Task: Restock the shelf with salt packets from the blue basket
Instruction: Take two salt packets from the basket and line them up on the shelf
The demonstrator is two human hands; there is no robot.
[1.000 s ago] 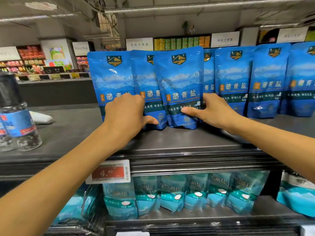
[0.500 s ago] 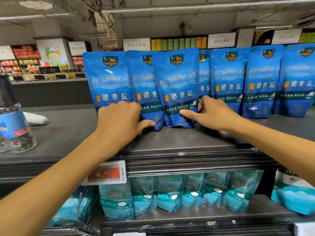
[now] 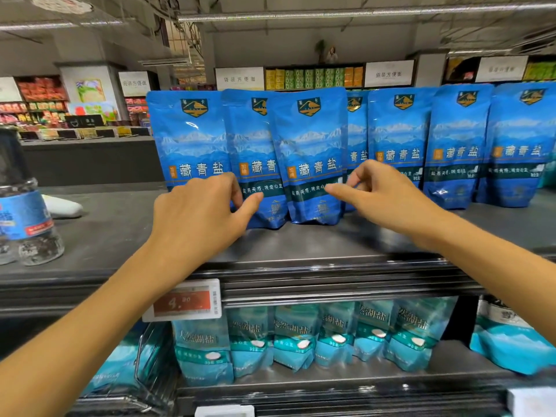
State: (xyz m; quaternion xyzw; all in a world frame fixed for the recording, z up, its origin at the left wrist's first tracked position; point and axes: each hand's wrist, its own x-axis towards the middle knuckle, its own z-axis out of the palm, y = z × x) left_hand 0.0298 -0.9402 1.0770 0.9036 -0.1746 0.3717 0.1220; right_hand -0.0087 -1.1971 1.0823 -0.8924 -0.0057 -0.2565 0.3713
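Several blue salt packets stand upright in a row on the dark top shelf (image 3: 316,242). The leftmost packet (image 3: 189,136), a second packet (image 3: 255,145) and the middle packet (image 3: 310,145) overlap one another. My left hand (image 3: 201,212) is in front of the lower part of the leftmost packet, fingers bent against it and thumb reaching across the second one. My right hand (image 3: 382,197) touches the middle packet's right side with a straight index finger, its other fingers loosely curled. Neither hand holds a packet. More packets (image 3: 457,145) line the shelf to the right. No blue basket is in view.
A water bottle (image 3: 24,212) stands at the shelf's left end, with a white object (image 3: 60,206) lying behind it. A red price tag (image 3: 183,299) hangs on the shelf edge. Teal salt bags (image 3: 301,335) fill the lower shelf. A wire frame (image 3: 144,356) shows at lower left.
Both hands have lifted off the packets' bases and loosened. The right hand no longer clasps the middle packet's edge. The three left packets stay standing.
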